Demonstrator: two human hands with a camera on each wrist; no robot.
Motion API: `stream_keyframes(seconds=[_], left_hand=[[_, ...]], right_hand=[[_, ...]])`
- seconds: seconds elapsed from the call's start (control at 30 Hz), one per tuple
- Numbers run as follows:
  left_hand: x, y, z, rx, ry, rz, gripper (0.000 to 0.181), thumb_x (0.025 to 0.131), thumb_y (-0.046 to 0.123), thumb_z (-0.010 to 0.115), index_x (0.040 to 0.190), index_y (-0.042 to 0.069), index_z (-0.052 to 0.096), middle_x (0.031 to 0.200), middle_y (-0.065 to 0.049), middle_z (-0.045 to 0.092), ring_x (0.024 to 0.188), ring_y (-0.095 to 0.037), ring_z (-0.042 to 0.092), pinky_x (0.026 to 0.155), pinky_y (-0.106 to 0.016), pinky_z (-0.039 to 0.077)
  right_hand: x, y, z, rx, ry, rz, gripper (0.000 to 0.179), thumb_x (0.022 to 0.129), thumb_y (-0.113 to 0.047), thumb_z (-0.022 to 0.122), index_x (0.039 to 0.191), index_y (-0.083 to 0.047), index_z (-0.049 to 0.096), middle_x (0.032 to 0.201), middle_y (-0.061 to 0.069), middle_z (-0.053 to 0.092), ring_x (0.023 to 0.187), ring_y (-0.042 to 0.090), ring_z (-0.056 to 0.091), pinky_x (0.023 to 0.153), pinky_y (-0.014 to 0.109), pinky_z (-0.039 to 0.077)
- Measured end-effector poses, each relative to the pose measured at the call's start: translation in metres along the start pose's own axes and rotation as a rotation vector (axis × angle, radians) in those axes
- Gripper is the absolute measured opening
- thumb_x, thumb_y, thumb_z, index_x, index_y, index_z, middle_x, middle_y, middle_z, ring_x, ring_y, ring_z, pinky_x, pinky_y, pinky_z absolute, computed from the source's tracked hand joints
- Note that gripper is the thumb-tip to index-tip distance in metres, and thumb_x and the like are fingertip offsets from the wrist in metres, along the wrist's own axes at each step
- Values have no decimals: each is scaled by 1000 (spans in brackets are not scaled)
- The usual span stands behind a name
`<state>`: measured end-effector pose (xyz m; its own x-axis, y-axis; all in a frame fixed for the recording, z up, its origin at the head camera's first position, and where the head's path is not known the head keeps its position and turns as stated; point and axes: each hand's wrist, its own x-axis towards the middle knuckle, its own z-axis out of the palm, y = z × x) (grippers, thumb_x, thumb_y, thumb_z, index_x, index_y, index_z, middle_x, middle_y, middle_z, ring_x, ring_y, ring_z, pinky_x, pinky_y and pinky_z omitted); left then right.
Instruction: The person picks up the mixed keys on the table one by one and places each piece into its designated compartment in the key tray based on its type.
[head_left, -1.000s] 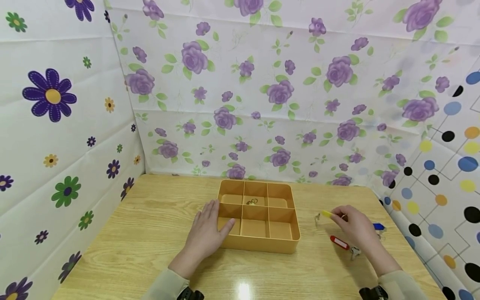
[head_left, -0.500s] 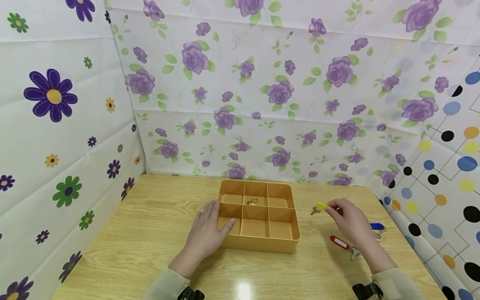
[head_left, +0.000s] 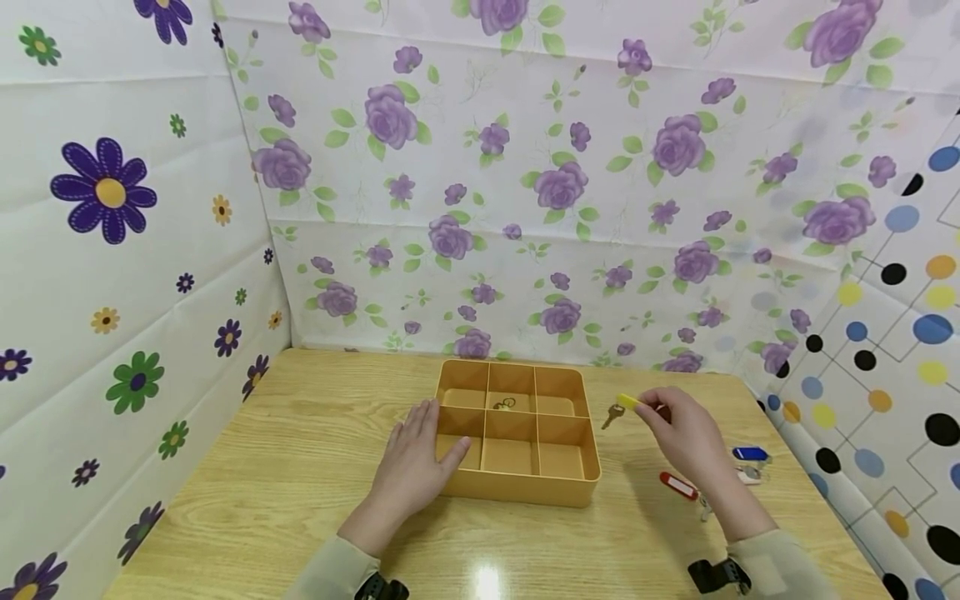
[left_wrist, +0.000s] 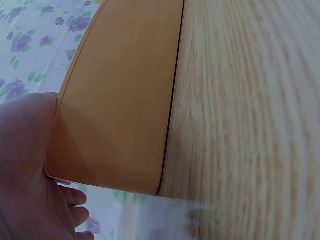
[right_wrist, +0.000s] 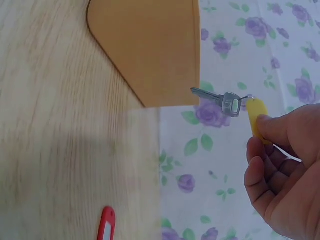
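One left hand (head_left: pixel 412 468), fingers straight, steadies the tray (head_left: pixel 517 489) at nine o'clock; the right hand (head_left: pixel 686 429), at three, pinches a yellow tag (head_left: pixel 627 402) whose key (head_left: pixel 613 412) should clear the rim (head_left: pixel 592 427)

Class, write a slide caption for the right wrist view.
The right hand pinches a yellow tag with a key attached; a red tag lies on the table.

A pale wood-grain surface (head_left: pixel 262 467) carries a tan rectangular six-compartment box (head_left: pixel 517 488). Right of the box lie a red oblong tag (head_left: pixel 678 486) and, farther, a blue oblong tag (head_left: pixel 751 453).
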<state>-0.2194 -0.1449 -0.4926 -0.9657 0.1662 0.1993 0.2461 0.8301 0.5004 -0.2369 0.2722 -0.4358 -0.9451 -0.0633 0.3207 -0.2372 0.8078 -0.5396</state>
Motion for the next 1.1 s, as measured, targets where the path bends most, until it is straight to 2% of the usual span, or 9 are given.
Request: stream_keyframes(seconds=[0.23, 0.73, 1.1], left_hand=[[0, -1, 0, 4, -3, 2, 104, 109, 77, 41, 173, -3, 24, 179, -23, 25, 167, -42, 19, 134, -62, 12], [0, 0, 0, 5, 2, 11, 105, 109, 78, 39, 173, -4, 25, 179, -24, 25, 166, -43, 20, 134, -63, 11], [0, -1, 1, 1, 3, 7, 104, 109, 77, 42, 173, -4, 25, 179, -24, 25, 167, -42, 20, 134, -64, 14]], right_hand=[[4, -10, 2, 20, 4, -23, 14, 112, -22, 70, 118, -10, 77, 97, 4, 67, 72, 21, 55, 62, 35, 46], [15, -35, 4, 57, 7, -24, 18, 112, -25, 70, 120, -10, 76, 97, 4, 67, 71, 21, 53, 60, 36, 44], [22, -48, 14, 81, 23, -77, 11, 111, -19, 71, 114, -10, 76, 96, 5, 65, 71, 21, 53, 61, 35, 44]])
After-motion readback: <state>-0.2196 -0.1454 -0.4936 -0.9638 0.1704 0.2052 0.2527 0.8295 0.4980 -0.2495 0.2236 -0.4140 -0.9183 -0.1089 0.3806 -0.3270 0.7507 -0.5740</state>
